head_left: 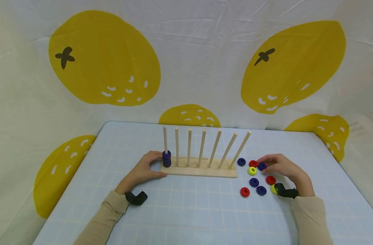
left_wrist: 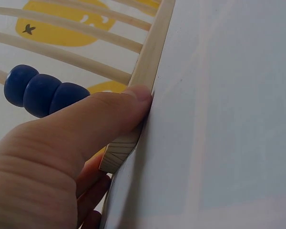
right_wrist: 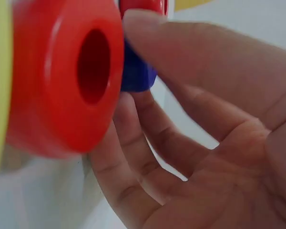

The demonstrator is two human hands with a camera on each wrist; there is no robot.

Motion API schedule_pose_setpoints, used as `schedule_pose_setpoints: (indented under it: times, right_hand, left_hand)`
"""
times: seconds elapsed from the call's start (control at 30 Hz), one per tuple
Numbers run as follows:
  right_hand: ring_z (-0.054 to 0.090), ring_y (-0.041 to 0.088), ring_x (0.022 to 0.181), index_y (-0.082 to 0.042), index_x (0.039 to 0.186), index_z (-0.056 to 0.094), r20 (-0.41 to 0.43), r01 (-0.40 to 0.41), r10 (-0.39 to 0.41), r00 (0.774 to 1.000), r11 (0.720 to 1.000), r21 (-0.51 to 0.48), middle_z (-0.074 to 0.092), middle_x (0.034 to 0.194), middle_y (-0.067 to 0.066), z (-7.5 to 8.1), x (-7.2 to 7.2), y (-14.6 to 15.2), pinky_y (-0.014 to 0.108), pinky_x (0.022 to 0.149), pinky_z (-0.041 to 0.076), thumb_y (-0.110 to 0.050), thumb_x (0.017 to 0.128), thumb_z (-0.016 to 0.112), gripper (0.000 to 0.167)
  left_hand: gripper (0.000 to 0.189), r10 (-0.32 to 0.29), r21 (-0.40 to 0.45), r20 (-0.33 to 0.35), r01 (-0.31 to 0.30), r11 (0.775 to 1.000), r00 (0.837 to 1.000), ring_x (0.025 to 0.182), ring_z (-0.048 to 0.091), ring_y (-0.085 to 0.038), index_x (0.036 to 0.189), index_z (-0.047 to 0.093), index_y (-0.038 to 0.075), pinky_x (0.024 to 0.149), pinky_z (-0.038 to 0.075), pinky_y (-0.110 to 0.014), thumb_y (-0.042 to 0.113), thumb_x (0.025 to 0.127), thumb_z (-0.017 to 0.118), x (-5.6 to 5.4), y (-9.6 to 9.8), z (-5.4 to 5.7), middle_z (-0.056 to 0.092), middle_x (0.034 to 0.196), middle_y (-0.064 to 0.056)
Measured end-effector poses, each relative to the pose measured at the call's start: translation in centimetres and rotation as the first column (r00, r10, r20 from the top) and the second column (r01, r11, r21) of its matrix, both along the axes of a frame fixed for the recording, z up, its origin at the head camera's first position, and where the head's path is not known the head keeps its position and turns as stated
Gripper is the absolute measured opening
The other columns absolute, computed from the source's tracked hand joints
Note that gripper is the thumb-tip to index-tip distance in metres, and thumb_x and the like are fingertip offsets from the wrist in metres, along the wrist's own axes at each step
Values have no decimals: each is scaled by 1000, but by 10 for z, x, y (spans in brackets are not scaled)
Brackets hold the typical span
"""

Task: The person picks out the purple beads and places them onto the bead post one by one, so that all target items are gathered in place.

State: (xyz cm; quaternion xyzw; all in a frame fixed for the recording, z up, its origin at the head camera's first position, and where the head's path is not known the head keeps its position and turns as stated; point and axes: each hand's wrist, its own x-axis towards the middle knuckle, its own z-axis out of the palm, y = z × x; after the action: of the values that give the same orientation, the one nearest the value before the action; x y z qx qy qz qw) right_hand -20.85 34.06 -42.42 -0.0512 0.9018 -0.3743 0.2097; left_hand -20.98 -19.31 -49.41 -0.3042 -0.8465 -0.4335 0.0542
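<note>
Beige cloth L sleeve [head_left: 102, 217] is nearest, black wrist cam [head_left: 136, 198] at its cuff, on near side of L grip. L hand [head_left: 142, 169] pinches L end of a pale wooden peg board [head_left: 201, 172], thumb on near edge, fingers at far side. Board's long axis runs L–R, stretching R from that grip; its round pale wooden pegs [head_left: 203, 148] point up. Leftmost peg, just beside L grip, carries a stack of 3 glossy dark-blue rings [head_left: 166, 159] at its base; 6 more pegs stand R of it.

Past board's R end, loose rings on pale-blue checked tabletop [head_left: 189, 214]: L of R grip, a dark-blue ring [head_left: 241, 164]; nearer side & L, a glossy red ring [head_left: 245, 195]; just L, a yellow ring [head_left: 250, 171] & 2nd red ring [head_left: 252, 165]; nearer side, 2 other dark-blue rings [head_left: 254, 185]. R hand [head_left: 284, 166] narrow, thumb & fingers on a held dark-blue ring [head_left: 261, 166]; can't tell if it's lifted. Nearer side of R grip: 3rd red ring [head_left: 270, 183], 2nd yellow ring [head_left: 273, 189], part-hidden by R wrist cam [head_left: 286, 191].
</note>
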Motion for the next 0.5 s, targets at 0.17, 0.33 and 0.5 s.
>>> schedule_pose_setpoints:
  times: [0.17, 0.33, 0.5]
  right_hand:
    - [55, 24, 93, 2, 120, 67, -2, 12, -12, 1000, 1000, 22, 66, 108, 10, -2, -2, -1, 33, 81, 49, -7, 84, 75, 38]
    - [57, 24, 93, 2, 119, 68, -3, 9, -8, 1000, 1000, 28, 67, 108, 11, 0, -1, -3, 34, 83, 50, -7, 84, 75, 37]
    - [59, 25, 94, 2, 119, 68, -14, 8, -8, 1000, 1000, 29, 67, 110, 13, 4, 1, -4, 43, 87, 51, -8, 85, 74, 36]
  left_hand:
    - [62, 0, 3, -3, 0, 1000, 1000, 120, 54, -29, 122, 68, 8, 104, 41, -52, 18, 66, 93, 0, 0, 0, 64, 127, -7]
    - [62, 3, -4, 0, -3, 1000, 1000, 121, 54, -29, 121, 68, 8, 105, 41, -52, 17, 66, 93, 0, 0, 1, 63, 127, -8]
    - [62, 8, -11, 13, -7, 1000, 1000, 121, 53, -28, 122, 68, 8, 105, 41, -51, 18, 66, 93, 1, 0, 1, 63, 127, -8]
